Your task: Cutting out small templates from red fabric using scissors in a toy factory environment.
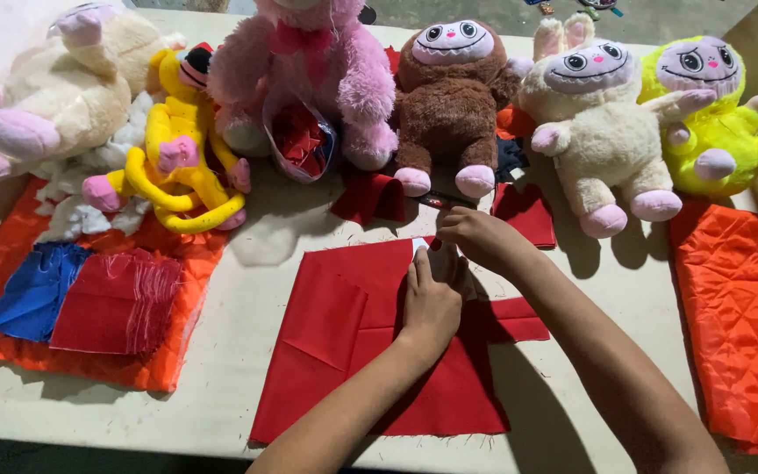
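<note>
Both forearms reach over a pale desk (221,386) crowded with plush toys (449,96) and orange quilted fabric (739,307). Left hand (430,303) lies flat, fingers spread open, pressing red cloth (353,342) at the desk's centre. Right hand (480,239) curls, fingers together, pinching the cloth's top edge.

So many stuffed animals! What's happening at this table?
A person is working on a piece of red fabric spread flat on a pale table. The left hand lies flat on the cloth, pressing it down, while the right hand pinches something small and white at the fabric's top edge; what it is cannot be told. A row of plush toys sits along the far side, and orange quilted fabric lies at both ends, with blue and red pieces stacked on the left one.
</note>
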